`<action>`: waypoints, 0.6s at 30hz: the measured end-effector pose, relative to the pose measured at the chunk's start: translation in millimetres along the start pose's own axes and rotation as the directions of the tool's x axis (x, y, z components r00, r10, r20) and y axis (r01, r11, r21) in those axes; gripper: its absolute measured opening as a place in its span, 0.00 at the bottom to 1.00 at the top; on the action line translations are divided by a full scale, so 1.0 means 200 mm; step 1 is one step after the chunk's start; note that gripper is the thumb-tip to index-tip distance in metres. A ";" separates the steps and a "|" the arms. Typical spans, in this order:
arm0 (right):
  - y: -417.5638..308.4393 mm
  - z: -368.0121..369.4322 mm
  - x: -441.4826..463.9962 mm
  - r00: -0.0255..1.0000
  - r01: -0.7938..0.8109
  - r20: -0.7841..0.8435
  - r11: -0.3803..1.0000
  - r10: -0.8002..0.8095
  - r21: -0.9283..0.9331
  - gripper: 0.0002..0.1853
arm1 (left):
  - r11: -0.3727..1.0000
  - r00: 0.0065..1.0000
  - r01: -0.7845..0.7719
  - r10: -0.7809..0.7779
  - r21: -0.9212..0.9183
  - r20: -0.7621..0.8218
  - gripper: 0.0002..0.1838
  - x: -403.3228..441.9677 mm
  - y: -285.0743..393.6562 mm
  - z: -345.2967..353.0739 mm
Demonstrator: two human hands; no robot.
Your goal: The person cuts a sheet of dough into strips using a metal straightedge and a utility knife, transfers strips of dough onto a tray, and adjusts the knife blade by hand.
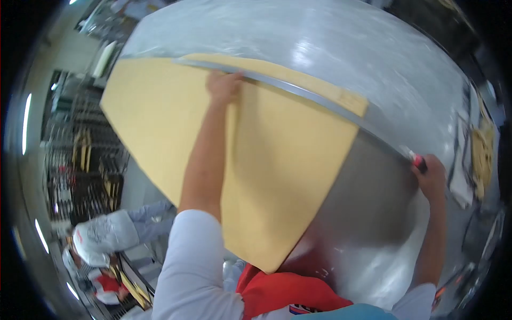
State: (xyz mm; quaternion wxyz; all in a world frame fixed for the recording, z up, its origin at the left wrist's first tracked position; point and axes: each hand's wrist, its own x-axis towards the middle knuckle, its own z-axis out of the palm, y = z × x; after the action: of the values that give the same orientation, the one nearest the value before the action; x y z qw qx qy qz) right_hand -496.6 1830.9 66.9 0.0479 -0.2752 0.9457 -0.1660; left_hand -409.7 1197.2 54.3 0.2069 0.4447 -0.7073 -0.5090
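A large sheet of pale yellow dough lies flat on the shiny metal table. Across its far part runs a long, thin metal strip, which extends past the dough's right edge. My left hand is at the strip's near edge, left of its middle, with fingers bent together against it. At the strip's right end, my right hand is closed around a red and black handle. Whether handle and strip are one piece cannot be made out. A narrow band of dough shows beyond the strip.
The metal table reaches beyond the dough. Cloths hang or lie at the far right. Racks with trays stand at the left. A person in white and another in red and white are at the lower left.
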 end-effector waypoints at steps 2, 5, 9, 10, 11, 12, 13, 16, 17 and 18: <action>0.03 -0.01 0.00 1.000 -0.030 0.006 1.000 0.030 -0.004 0.17 | 0.720 0.907 -0.295 0.418 0.628 -0.054 0.46 -0.02 0.00 -0.02; -0.03 -0.06 0.03 0.997 -0.076 0.028 0.997 0.076 -0.008 0.17 | 0.540 0.775 -0.507 0.627 0.672 0.081 0.34 -0.08 -0.03 -0.04; -0.06 -0.08 0.06 0.995 -0.087 0.055 0.996 0.087 0.004 0.17 | 0.530 0.729 -0.633 0.654 0.565 0.203 0.23 -0.08 -0.10 -0.03; -0.05 -0.08 0.06 0.995 -0.082 0.063 0.996 0.081 0.017 0.17 | 0.530 0.728 -0.635 0.653 0.562 0.208 0.23 -0.09 -0.11 -0.03; -0.04 -0.08 0.07 0.994 -0.086 0.064 0.996 0.084 0.016 0.17 | 0.493 0.709 -0.649 0.668 0.579 0.225 0.23 -0.11 -0.11 -0.02; -0.04 -0.08 0.07 0.995 -0.080 0.054 0.997 0.079 0.010 0.16 | 0.455 0.689 -0.661 0.684 0.596 0.242 0.23 -0.12 -0.10 -0.02; -0.04 -0.07 0.07 0.996 -0.073 0.042 0.997 0.073 0.004 0.16 | 0.454 0.688 -0.662 0.684 0.597 0.243 0.23 -0.12 -0.11 -0.02; -0.05 -0.09 0.09 0.993 -0.096 0.068 0.995 0.094 0.024 0.17 | 0.415 0.632 -0.717 0.726 0.560 0.272 0.23 -0.13 -0.12 -0.03; -0.04 -0.08 0.09 0.994 -0.090 0.065 0.996 0.088 0.030 0.17 | 0.415 0.622 -0.730 0.732 0.543 0.277 0.23 -0.13 -0.12 -0.03; -0.02 -0.07 0.09 0.997 -0.056 0.046 0.998 0.055 0.026 0.18 | 0.415 0.612 -0.742 0.739 0.526 0.282 0.23 -0.14 -0.11 -0.03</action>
State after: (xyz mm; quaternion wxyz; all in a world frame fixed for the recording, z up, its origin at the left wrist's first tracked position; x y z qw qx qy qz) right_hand -511.8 1822.5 81.4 0.0778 -0.2520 0.9493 -0.1709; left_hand -380.6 1215.0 41.0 0.2561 0.1261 -0.9513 -0.1161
